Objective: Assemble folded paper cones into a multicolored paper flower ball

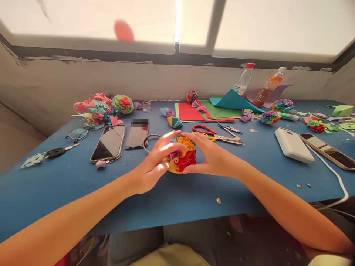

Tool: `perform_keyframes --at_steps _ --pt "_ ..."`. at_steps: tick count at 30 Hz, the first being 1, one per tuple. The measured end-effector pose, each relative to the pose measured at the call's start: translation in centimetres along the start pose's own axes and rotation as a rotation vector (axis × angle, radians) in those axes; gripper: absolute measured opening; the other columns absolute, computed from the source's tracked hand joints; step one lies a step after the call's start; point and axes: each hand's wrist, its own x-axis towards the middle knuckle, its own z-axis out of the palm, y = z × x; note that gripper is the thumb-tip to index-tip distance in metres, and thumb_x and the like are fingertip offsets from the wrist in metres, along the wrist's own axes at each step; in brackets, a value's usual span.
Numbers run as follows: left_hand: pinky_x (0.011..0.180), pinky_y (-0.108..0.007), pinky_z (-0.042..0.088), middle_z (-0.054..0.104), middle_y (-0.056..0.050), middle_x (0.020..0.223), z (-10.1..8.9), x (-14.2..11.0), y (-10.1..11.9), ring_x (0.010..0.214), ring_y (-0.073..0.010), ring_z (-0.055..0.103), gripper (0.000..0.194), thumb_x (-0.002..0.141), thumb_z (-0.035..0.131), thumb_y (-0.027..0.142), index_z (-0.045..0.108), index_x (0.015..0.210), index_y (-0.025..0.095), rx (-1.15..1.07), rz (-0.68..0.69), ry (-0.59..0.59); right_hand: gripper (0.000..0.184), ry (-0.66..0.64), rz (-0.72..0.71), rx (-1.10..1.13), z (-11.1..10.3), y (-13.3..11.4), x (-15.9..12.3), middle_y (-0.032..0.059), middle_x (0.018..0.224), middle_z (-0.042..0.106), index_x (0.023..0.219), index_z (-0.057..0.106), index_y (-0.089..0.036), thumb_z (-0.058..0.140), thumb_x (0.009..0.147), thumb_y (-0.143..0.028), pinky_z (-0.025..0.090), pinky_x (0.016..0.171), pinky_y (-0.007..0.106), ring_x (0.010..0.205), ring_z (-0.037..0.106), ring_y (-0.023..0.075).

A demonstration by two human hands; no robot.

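Note:
Between my two hands sits a multicoloured folded-paper ball point(186, 159), its curled petals red, yellow and purple with a bit of blue. My left hand point(155, 159) grips it from the left, fingers over its top and thumb at its lower side. From the right, my right hand point(213, 155) closes on it, thumb along the red part and fingertips near the top. Part of the ball is hidden behind the fingers. Just behind my right hand lie scissors point(222, 138) with red and yellow handles. A metal ring point(146, 140) is beside my left hand.
Two phones point(108, 143), glasses point(79, 133) and a key point(59, 150) lie left. Coloured paper sheets point(184, 113), paper balls point(123, 104) and two bottles point(244, 79) stand along the back. At right are a white power bank point(294, 145), a cable point(340, 181) and another phone point(328, 150).

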Motion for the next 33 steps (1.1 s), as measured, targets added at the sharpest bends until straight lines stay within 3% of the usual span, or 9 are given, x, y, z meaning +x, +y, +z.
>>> perform_keyframes --at_steps 3,5,8,11,15,20,28,33 --pt "0.105 -0.046 0.041 0.027 -0.012 0.149 0.1 0.0 -0.4 0.138 -0.0275 0.026 0.041 0.093 0.038 0.023 0.039 0.134 0.025 0.087 0.016 -0.029 0.084 -0.003 -0.027 0.053 0.4 0.3 0.1 0.0095 0.118 0.050 0.141 0.026 -0.026 0.064 0.073 -0.058 0.048 0.087 0.037 0.102 0.054 0.0229" --pt "0.106 -0.047 0.039 0.029 -0.013 0.147 0.2 0.2 -0.8 0.137 -0.0258 0.029 0.039 0.095 0.036 0.024 0.039 0.133 0.024 0.158 0.049 -0.033 0.068 -0.039 -0.039 0.106 0.2 0.6 0.2 0.0088 0.121 0.049 0.142 0.026 -0.028 0.053 0.085 -0.052 0.048 0.088 0.035 0.102 0.053 0.0203" --pt "0.099 -0.041 0.045 0.041 -0.013 0.140 0.2 0.6 -1.3 0.129 -0.0226 0.041 0.029 0.094 0.039 0.021 0.050 0.121 0.021 0.123 0.108 0.091 0.047 -0.037 -0.053 0.198 -0.4 1.1 0.2 0.0058 0.133 0.045 0.140 0.027 -0.031 0.038 0.095 -0.036 0.046 0.090 0.032 0.104 0.052 0.0164" --pt "0.091 -0.035 0.050 0.053 -0.012 0.130 0.1 0.9 -1.4 0.119 -0.0208 0.052 0.017 0.091 0.049 0.019 0.060 0.104 0.020 0.080 0.137 0.214 0.046 0.036 -0.118 0.196 -1.0 1.0 0.2 0.0058 0.136 0.043 0.136 0.031 -0.028 0.044 0.092 -0.028 0.041 0.099 0.035 0.117 0.047 0.0181" --pt "0.096 -0.037 0.048 0.056 -0.011 0.128 0.0 1.0 -1.3 0.118 -0.0205 0.054 0.018 0.088 0.053 0.015 0.064 0.101 0.021 0.133 0.177 0.228 0.034 0.136 -0.169 0.078 -1.2 0.2 0.0 0.0087 0.132 0.044 0.117 0.046 -0.025 0.051 0.084 -0.021 0.035 0.104 0.041 0.127 0.040 0.0226" --pt "0.092 -0.039 0.052 0.055 -0.010 0.129 0.1 1.0 -1.1 0.118 -0.0217 0.053 0.022 0.086 0.055 0.011 0.067 0.100 0.023 0.104 0.217 0.233 0.015 0.338 -0.198 -0.146 -0.4 -0.3 0.0 0.0073 0.111 0.056 0.095 0.053 -0.023 0.056 0.081 -0.020 0.039 0.091 0.040 0.105 0.055 0.0213" --pt "0.091 -0.038 0.053 0.054 -0.010 0.130 0.1 1.0 -1.3 0.117 -0.0224 0.055 0.025 0.084 0.056 0.006 0.068 0.099 0.023 0.104 0.237 0.245 0.013 0.458 -0.395 -0.430 0.2 0.2 0.0 0.0037 0.099 0.060 0.095 0.052 -0.022 0.056 0.083 -0.024 0.035 0.081 0.036 0.086 0.055 0.0161" --pt "0.095 -0.038 0.050 0.056 -0.012 0.128 0.1 1.1 -1.0 0.118 -0.0225 0.054 0.018 0.084 0.056 0.008 0.067 0.092 0.020 0.162 0.208 0.250 0.008 0.478 -0.391 -0.539 0.3 0.3 0.0 0.0040 0.099 0.061 0.093 0.055 -0.022 0.056 0.084 -0.022 0.033 0.075 0.033 0.086 0.055 0.0154"
